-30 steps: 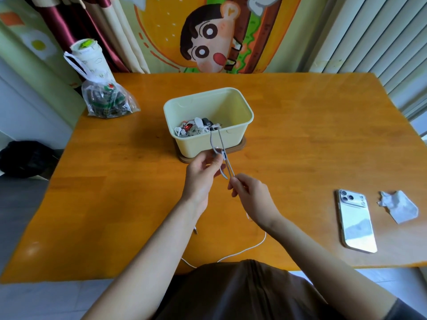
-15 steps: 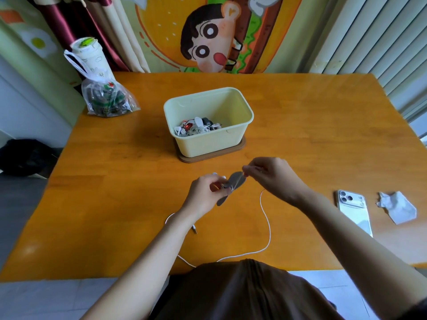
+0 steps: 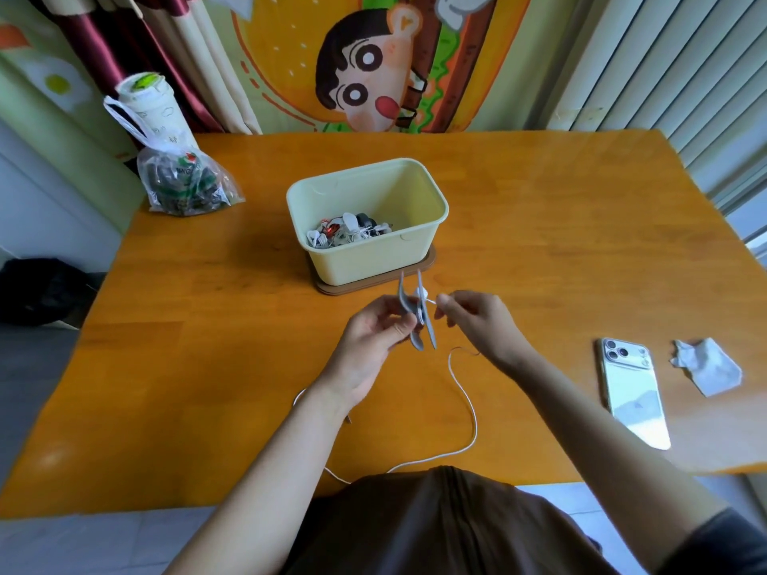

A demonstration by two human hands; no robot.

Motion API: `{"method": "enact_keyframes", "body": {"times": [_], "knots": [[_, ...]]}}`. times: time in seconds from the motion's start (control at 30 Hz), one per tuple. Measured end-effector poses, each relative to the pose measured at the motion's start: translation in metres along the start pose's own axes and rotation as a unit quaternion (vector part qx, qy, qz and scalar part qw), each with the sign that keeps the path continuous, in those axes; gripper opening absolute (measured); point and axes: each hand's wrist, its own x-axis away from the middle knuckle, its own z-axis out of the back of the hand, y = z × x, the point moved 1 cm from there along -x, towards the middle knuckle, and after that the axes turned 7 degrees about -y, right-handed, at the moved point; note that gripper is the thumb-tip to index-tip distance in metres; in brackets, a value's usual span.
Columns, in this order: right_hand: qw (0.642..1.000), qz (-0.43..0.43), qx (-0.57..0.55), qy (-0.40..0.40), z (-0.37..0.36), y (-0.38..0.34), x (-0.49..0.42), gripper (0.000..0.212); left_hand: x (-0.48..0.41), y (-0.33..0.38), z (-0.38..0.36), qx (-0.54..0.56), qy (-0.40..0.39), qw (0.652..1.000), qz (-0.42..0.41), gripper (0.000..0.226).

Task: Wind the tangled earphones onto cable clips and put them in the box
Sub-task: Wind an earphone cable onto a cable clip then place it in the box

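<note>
Left hand point(image 3: 371, 344) grips the grey cable clip point(image 3: 416, 321), held upright just in front of the cream box point(image 3: 365, 263). Right hand point(image 3: 477, 321) pinches the white earphone cable point(image 3: 476, 429) beside the clip. Remaining cable trails across the table point(image 3: 207, 325) toward the person.

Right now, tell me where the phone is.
In the head view, the phone lies camera side up on the right of the table, near its front edge, just left of the crumpled tissue.
</note>
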Motion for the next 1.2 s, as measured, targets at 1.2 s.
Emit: {"method": "enact_keyframes", "body": {"times": [1.2], "knots": [[0.994,0.068,0.07,-0.038,0.025,-0.006,-0.009,0.023,0.002,0.007,-0.001,-0.16,-0.002,0.987,-0.021,0.014]]}}
